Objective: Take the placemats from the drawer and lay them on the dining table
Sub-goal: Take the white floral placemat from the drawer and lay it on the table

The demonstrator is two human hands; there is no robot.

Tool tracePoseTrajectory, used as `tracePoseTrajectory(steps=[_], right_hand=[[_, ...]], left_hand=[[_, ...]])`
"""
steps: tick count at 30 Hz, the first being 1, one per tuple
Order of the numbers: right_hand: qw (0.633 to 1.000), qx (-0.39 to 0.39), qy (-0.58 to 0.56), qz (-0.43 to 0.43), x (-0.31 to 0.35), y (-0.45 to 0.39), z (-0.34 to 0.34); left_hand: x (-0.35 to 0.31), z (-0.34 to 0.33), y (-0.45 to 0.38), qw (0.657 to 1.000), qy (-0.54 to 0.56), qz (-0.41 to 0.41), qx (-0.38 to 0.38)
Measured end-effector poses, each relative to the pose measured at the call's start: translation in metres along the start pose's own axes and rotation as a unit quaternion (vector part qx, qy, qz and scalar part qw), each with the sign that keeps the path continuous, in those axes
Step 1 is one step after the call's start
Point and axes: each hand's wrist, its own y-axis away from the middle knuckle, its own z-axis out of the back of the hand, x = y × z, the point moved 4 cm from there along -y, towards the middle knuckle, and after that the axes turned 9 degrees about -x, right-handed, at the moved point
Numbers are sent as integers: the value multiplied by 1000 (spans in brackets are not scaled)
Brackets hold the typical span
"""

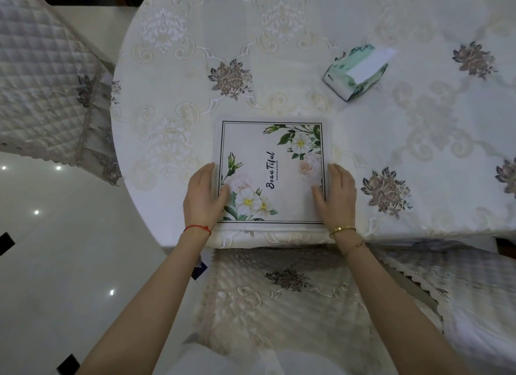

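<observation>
Quilted fabric covers the chair (282, 290) just under my arms, tucked against the table's (418, 179) near edge. Past it, my left hand (202, 197) and right hand (336, 197) lie flat on the two side edges of the placemat (272, 172). My fingers are loosely together and my palms press down; neither hand is closed around anything. My left thumb (223, 197) rests on the printed corner, and my right thumb reaches in over the dark border.

The mat lies near the table's front edge, its near side almost in line with the rim. That is my main worry: I judge that a pull toward me would slide it over the lip and onto the chair. The embroidered cloth (167, 95) beneath looks smooth, so the mat may skate or drag the cloth into a wrinkle if I push unevenly. It also looks thicker than a single sheet at the near edge; whether more mats are stacked under it, I cannot tell.

It is square and off-white, with a thin dark double border, white-and-green flowers in two opposite corners, and the word "Beautiful" in script running sideways to me. It lies flat, with no curl visible.

Farther off to the right, well apart from the mat, stands a green tissue box (356, 72).
</observation>
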Motion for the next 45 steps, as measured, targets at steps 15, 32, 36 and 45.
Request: tracePoseTrajectory(steps=[15, 32, 36, 45], right_hand=[[956, 193, 71, 209, 83, -108, -110], [979, 150, 70, 116, 6, -104, -62], [957, 194, 67, 207, 49, -84, -84], [966, 188, 70, 166, 24, -63, -70]], left_hand=[[-42, -78, -122, 966, -82, -217, 115], [-27, -68, -113, 966, -88, -218, 105], [-44, -79, -88, 945, -87, -278, 149], [-13, -66, -74, 955, -114, -227, 153]])
